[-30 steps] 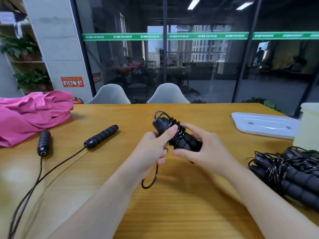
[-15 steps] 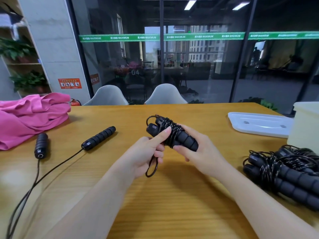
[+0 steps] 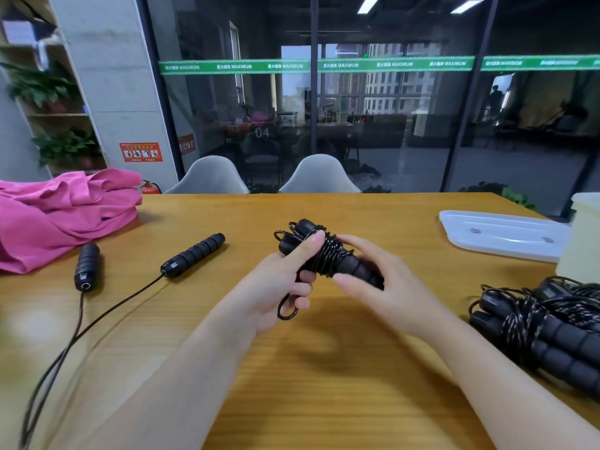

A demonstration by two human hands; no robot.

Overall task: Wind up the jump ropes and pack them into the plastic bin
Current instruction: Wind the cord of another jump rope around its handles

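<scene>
Both hands meet at the centre of the frame around a wound jump rope (image 3: pixel 328 254), its two black foam handles lying side by side with the cord wrapped tightly round their middle. Left hand (image 3: pixel 279 287): the thumb presses along the top of the wraps, the fingers curl underneath, and a small loose loop of cord (image 3: pixel 287 308) hangs out below them. Right hand (image 3: pixel 383 287) cups the lower ends of the handles, its thumb and fingers curled round them from the right. At left of centre an unwound jump rope (image 3: pixel 191 254) lies on the wooden table (image 3: pixel 324 368), its two handles apart and its cord trailing toward the lower left corner. At the right edge, a pile of wound ropes (image 3: pixel 552 326) rests on the table. Above that pile, at the right edge, stands the pale plastic bin (image 3: pixel 581 241), only partly in view, with its white lid (image 3: pixel 503 233) lying flat just to its left. Pink cloth (image 3: pixel 58 219) is heaped at the left edge, and two grey chairs (image 3: pixel 318 175) stand behind the table before a glass wall.
</scene>
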